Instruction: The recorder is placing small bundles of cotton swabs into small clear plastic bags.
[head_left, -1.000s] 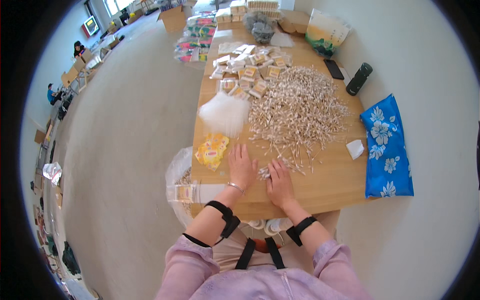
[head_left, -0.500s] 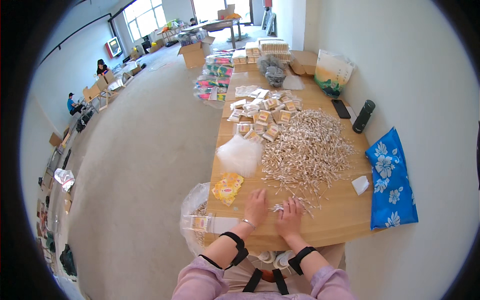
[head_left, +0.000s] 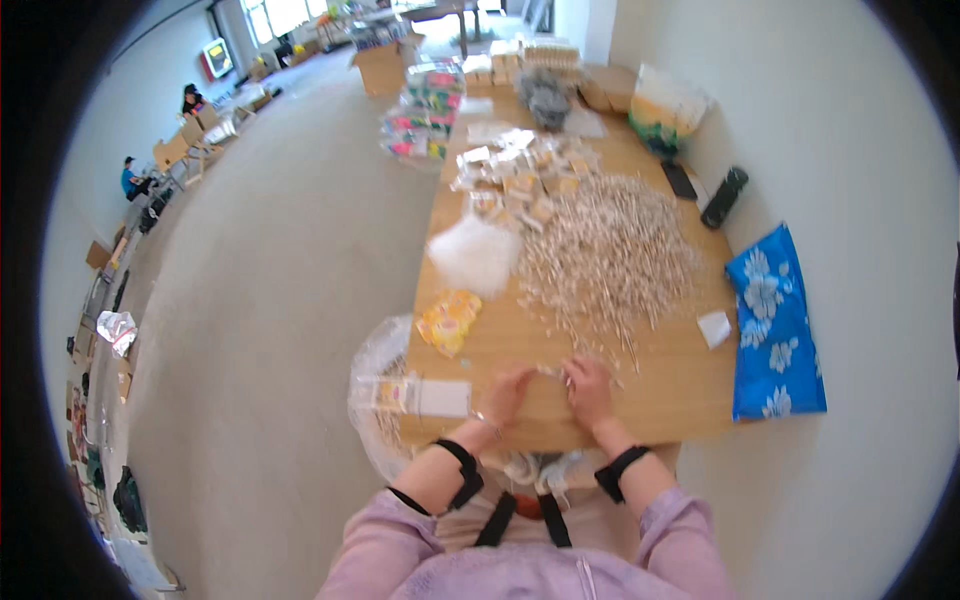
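1. I am watching a person in a lilac top at a pale wooden table [head_left: 660, 400], a black strap round each forearm and a bracelet on the left wrist.
2. The left hand [head_left: 507, 393] is near the table's front edge, its fingers bent inward toward the other hand. Blur hides the fingertips, so I cannot tell how tightly they close.
3. The right hand [head_left: 588, 390] faces it, just beside, fingers curled. A small cluster of cotton swabs [head_left: 547, 371] lies between the two hands, against the right fingers; whether either hand actually grips it, I cannot tell.
4. Just beyond the hands, a large loose heap of swabs [head_left: 612, 250] spreads over the middle of the table, with stray ones trailing toward the right hand.
5. Left of the heap are a stack of clear plastic sheets or bags [head_left: 475, 255] and, nearer the person, some yellow printed cards [head_left: 450, 322]. Filled packets [head_left: 525, 185] lie jumbled behind.
6. At the near left corner lies a white card [head_left: 445, 398]; a clear plastic bag [head_left: 364, 425] hangs beside the edge.
7. Along the right side are a white paper piece [head_left: 714, 329], a blue cushion-like bundle with white flowers [head_left: 778, 330], a dark bottle [head_left: 725, 197] and a black phone [head_left: 679, 181].
8. Far across the floor, two other people sit near cardboard boxes.
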